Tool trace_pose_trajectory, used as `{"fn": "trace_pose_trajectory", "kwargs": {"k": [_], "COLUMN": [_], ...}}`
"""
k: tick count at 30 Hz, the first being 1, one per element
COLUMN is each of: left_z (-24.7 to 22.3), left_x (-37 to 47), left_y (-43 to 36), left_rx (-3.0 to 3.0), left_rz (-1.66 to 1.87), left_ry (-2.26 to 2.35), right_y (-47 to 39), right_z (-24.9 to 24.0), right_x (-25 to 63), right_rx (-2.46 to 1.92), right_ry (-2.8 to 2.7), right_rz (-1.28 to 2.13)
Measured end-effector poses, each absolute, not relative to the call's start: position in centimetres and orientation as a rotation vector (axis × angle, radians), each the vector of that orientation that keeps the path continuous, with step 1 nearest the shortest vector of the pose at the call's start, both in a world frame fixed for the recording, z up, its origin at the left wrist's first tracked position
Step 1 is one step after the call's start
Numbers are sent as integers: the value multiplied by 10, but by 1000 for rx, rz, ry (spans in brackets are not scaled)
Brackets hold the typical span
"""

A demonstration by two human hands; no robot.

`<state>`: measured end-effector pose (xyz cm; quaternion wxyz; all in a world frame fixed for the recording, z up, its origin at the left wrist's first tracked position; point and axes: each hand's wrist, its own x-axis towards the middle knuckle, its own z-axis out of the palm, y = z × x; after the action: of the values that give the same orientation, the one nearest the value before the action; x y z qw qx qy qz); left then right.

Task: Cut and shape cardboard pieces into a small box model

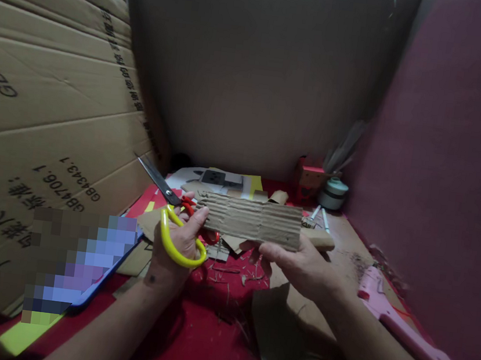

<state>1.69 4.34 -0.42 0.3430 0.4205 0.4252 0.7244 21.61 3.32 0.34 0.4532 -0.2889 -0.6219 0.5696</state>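
Observation:
A strip of corrugated cardboard [253, 219], its ridges exposed, is held level between my hands above the red table. My left hand [186, 229] is closed on its left end, thumb on top. The same hand carries scissors [165, 187]. Their dark blades point up and left, a yellow handle loop hangs around the hand, and a red loop shows partly behind the strip. My right hand [289, 262] grips the strip's lower right corner, fingers partly hidden beneath it. Below lies a torn piece of corrugated cardboard [281, 331].
A large printed cardboard sheet [51, 110] walls the left side. A pink glue gun [402, 325] lies at right. A pale blue round pot [334, 193] and a red box [310, 183] stand at the back. Paper scraps [231, 270] litter the red tabletop [208, 334].

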Motion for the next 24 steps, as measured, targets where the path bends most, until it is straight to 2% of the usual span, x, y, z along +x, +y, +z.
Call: {"fn": "trace_pose_trajectory", "kwargs": {"k": [15, 24], "left_z": [-9, -1], "left_x": [16, 9], "left_y": [48, 43], "left_rx": [1070, 1168], "left_rz": [1671, 1580], "left_ry": [889, 994], "right_y": [43, 44], "right_z": [1, 13], "right_x": [220, 231], "right_rx": [-589, -751], "right_ry": [-1169, -1039], "right_rz": [1691, 1384]}}
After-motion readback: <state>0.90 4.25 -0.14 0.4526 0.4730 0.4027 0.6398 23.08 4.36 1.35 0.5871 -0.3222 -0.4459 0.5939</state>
